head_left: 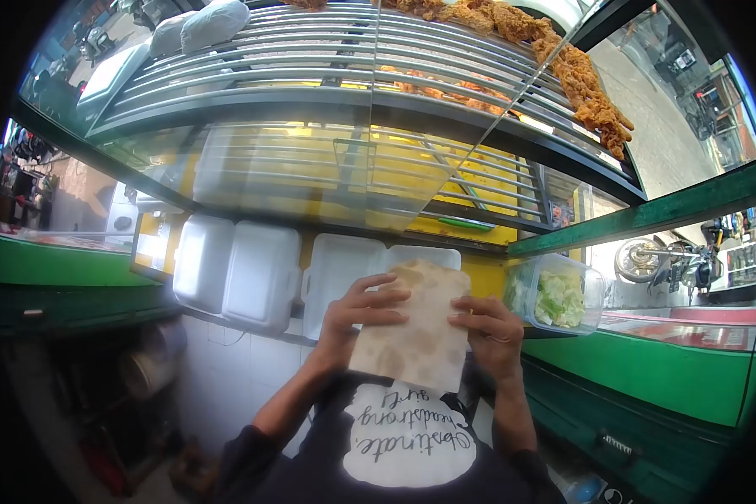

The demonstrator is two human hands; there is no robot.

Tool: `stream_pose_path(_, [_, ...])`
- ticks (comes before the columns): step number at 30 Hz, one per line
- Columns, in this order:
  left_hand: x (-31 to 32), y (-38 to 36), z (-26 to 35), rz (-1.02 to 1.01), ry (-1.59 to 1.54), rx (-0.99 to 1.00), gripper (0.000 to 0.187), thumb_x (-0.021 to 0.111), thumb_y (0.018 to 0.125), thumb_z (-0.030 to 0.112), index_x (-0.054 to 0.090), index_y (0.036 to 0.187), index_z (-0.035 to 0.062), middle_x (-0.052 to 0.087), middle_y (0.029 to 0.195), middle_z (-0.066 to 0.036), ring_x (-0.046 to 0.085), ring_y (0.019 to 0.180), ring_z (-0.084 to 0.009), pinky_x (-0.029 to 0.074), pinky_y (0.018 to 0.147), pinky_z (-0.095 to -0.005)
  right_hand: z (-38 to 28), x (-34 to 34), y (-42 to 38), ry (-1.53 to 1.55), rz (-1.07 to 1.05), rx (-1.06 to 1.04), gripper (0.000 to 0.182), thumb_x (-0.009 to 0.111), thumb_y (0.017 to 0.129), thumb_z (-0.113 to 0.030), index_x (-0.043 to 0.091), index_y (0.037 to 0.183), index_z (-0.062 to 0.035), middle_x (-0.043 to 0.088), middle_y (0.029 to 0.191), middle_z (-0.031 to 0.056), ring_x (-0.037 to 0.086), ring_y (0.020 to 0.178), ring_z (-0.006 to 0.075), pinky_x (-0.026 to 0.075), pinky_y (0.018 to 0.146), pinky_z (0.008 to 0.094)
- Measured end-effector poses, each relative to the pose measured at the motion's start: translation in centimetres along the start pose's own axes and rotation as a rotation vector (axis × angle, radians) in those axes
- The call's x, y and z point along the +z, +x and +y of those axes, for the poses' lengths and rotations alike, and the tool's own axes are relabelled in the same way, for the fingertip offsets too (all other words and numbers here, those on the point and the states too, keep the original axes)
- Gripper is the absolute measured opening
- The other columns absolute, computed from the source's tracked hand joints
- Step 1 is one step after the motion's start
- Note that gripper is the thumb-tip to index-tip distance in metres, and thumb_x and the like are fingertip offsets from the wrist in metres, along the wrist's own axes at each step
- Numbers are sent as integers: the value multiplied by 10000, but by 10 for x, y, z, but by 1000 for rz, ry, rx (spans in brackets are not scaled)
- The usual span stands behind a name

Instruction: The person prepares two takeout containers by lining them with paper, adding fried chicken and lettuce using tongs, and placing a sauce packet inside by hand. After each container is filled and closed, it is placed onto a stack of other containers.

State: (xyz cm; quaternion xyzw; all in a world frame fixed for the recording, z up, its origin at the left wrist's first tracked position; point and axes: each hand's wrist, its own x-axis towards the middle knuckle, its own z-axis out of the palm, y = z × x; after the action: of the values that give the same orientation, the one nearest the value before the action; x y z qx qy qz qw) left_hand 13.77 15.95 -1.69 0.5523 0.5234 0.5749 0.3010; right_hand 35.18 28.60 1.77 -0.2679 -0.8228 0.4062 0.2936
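Note:
A pale brown paper wrapper [416, 328] is held upright in front of my chest. My left hand [357, 317] grips its left edge, fingers laid across the front. My right hand [494, 332] grips its right edge, a ring on one finger. Both hands are closed on the paper. Behind it stand white foam boxes [239, 273] on a ledge of the stall.
A clear tub of shredded lettuce [556, 296] sits right of my hands on the green counter [664, 370]. Above, a metal rack [311, 59] carries fried chicken pieces [584, 84] behind glass. A motorbike [664, 256] stands outside at right.

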Motion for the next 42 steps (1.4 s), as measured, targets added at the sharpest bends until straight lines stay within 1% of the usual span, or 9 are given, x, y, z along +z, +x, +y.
stream_pose_path(7, [-2, -8, -37, -266, 835, 163, 430, 628, 760, 116, 673, 1164, 256, 636, 1237, 88, 451, 1308, -238, 183, 1125, -567, 61, 5, 9, -169, -193, -176, 325, 677, 689, 61, 710, 986, -68, 661, 1169, 65, 606, 1101, 311, 509, 917, 373])
stream_pose_path(18, [11, -4, -54, -480, 1017, 142, 382, 541, 828, 112, 632, 1197, 149, 584, 1295, 28, 408, 1345, -172, 136, 1114, -639, 90, 17, 7, -432, -295, -273, 253, 663, 692, 19, 725, 911, -92, 657, 1163, 73, 512, 1215, 366, 429, 1033, 447])
stream_pose_path(20, [16, -1, -51, -576, 949, 5, 433, 558, 819, 73, 617, 1241, 151, 558, 1347, -2, 440, 1319, -181, 63, 1132, -611, 88, 17, 9, -408, -306, -257, 252, 656, 694, 25, 727, 905, -93, 658, 1162, 75, 512, 1215, 367, 425, 1038, 448])
stream_pose_path(24, [31, 3, -49, -463, 882, -45, 409, 589, 797, 115, 634, 1204, 113, 575, 1299, -60, 450, 1292, -192, 91, 1114, -606, 88, 16, 13, -339, -355, -228, 229, 640, 706, 29, 726, 888, -79, 661, 1158, 82, 504, 1224, 368, 403, 1060, 449])
stream_pose_path(26, [38, 1, -57, -361, 1078, 7, 387, 611, 780, 161, 652, 1156, 76, 577, 1264, -98, 434, 1294, -215, 110, 1096, -621, 92, 19, 12, -354, -371, -227, 203, 636, 713, 17, 724, 872, -75, 659, 1159, 82, 480, 1250, 362, 374, 1079, 464])
stream_pose_path(30, [45, 3, -51, -418, 1113, -36, 361, 602, 786, 167, 672, 1124, 61, 563, 1285, -101, 386, 1333, -246, 110, 1080, -651, 80, 26, 11, -534, -382, -205, 98, 675, 734, -61, 717, 821, -74, 658, 1143, 88, 408, 1315, 327, 285, 1122, 495])
stream_pose_path(37, [46, 0, -50, -413, 1147, -26, 301, 622, 815, 251, 714, 1077, 134, 562, 1286, -98, 334, 1376, -268, 60, 1074, -688, 74, 46, -7, -614, -202, -34, 180, 762, 716, -175, 718, 871, -93, 553, 1236, 105, 445, 1223, 350, 298, 1051, 482])
stream_pose_path(40, [40, 7, -39, -475, 1043, -78, 265, 645, 823, 300, 727, 1037, 167, 561, 1289, -95, 315, 1386, -272, 36, 1078, -689, 63, 49, -6, -611, -12, 37, 208, 736, 757, -124, 712, 956, -69, 474, 1284, 146, 537, 1065, 332, 402, 938, 452])
stream_pose_path(42, [34, 8, -31, -537, 958, -137, 243, 662, 821, 322, 737, 999, 174, 560, 1292, -94, 304, 1391, -277, 21, 1080, -688, 61, 51, -7, -338, 72, 245, 305, 739, 757, -89, 690, 1057, -66, 551, 1123, 197, 599, 908, 358, 473, 829, 413])
